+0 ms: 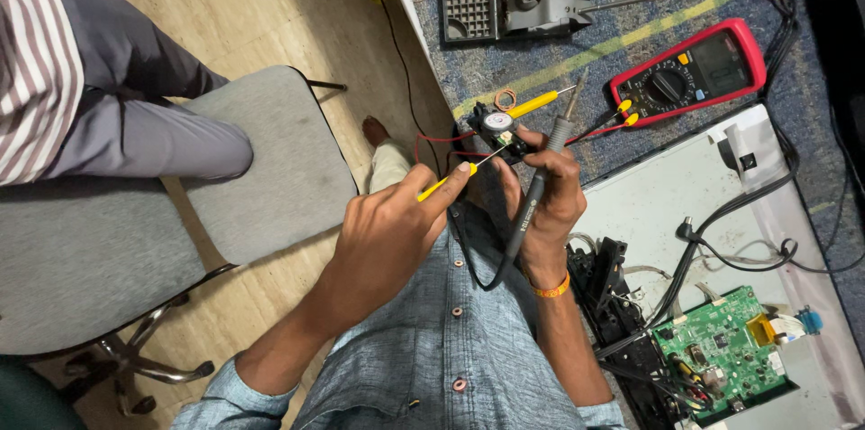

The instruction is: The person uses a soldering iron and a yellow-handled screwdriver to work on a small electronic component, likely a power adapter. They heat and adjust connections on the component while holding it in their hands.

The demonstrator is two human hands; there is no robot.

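1. Head view: the left hand (383,236) pinches a yellow probe (448,181) between thumb and fingers, its thin metal tip slanting up to a small black part (498,130) with a round white face.
2. Head view: the right hand (551,200) is closed around both the small black part, held at the fingertips, and a grey soldering iron (541,179), whose tip points up past the part and whose cord loops down toward the lap.
3. Head view: the part sits in the air just off the table (541,60) edge, above the person's knees, not resting on anything.
4. Doing this well, in my judgement, means keeping the probe tip steady on one contact, bracing the two hands against each other, and holding the iron's tip away from the fingers and the red wires (432,146).
5. Head view: a red meter (689,74) lies near on the table, its leads running back to the hands; a second yellow probe (533,104) lies just beside the part.
6. Edges and room: the table edge runs close along the right hand; a white tray (667,205) with a green circuit board (721,349) fills the right. A grey chair (180,214) with another person's legs (135,123) stands left, with open floor (270,6) between.
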